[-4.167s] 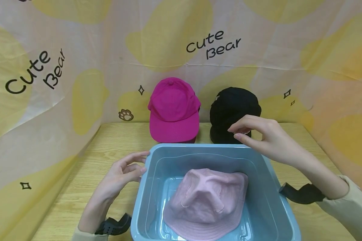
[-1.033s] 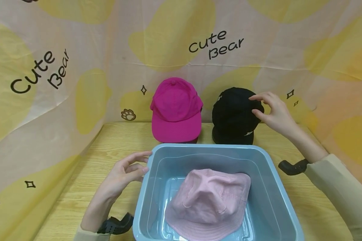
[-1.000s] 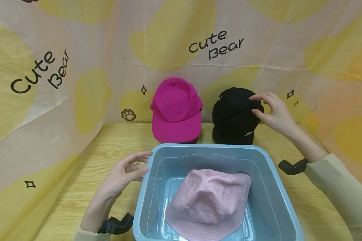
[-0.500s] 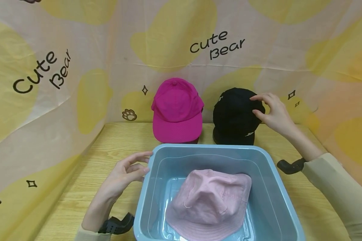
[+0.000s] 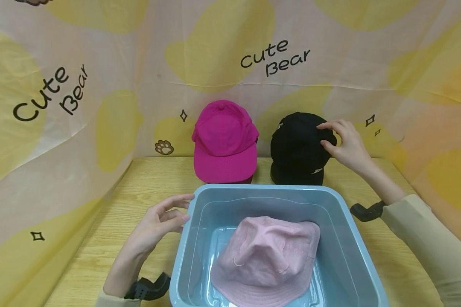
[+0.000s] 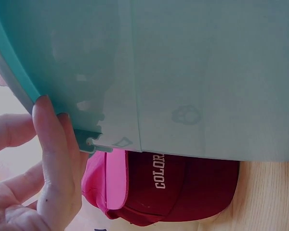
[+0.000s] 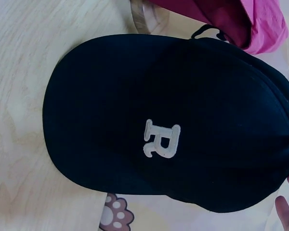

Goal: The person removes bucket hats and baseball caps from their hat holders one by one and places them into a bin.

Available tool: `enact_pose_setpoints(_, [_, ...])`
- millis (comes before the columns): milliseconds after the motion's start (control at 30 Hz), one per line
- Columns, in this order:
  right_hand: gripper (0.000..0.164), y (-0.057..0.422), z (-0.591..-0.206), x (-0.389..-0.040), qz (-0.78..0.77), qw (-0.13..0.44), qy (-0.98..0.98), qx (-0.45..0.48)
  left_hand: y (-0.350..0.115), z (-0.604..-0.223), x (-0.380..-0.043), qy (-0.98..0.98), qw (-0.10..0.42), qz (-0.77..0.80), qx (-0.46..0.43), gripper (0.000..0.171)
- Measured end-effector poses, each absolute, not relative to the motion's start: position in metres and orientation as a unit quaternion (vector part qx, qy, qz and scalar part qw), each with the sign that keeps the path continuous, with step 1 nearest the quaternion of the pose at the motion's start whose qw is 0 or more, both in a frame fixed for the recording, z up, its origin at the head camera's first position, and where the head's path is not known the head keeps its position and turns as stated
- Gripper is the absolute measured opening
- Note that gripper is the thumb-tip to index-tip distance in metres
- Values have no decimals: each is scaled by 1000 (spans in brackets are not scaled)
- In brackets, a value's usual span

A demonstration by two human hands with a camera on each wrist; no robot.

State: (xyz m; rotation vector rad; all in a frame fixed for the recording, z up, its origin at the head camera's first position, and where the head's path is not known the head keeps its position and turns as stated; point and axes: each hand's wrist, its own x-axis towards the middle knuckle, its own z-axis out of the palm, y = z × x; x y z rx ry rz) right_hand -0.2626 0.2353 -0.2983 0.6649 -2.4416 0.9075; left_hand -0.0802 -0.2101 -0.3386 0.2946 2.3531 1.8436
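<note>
At the crown of the black cap (image 5: 297,147), on the table (image 5: 165,170) behind the blue basin (image 5: 269,187), poises the right hand (image 5: 347,143) with thumb and forefinger spread (contact hard to tell). Rests the left hand (image 5: 159,219) against the basin's rim, fingers loosely parted.

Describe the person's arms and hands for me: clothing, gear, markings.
Both arms wear plain beige-khaki sleeves. The left hand and right hand have no gloves, rings or markings that I can make out. Each wrist carries a black, bent device; no cables show.
</note>
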Motion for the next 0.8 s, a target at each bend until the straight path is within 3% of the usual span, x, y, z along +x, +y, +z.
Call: enact_pose_setpoints(800, [30,232,-298,-260,292,251,-891,242,-212,-336,-78,782,67,611,100,47])
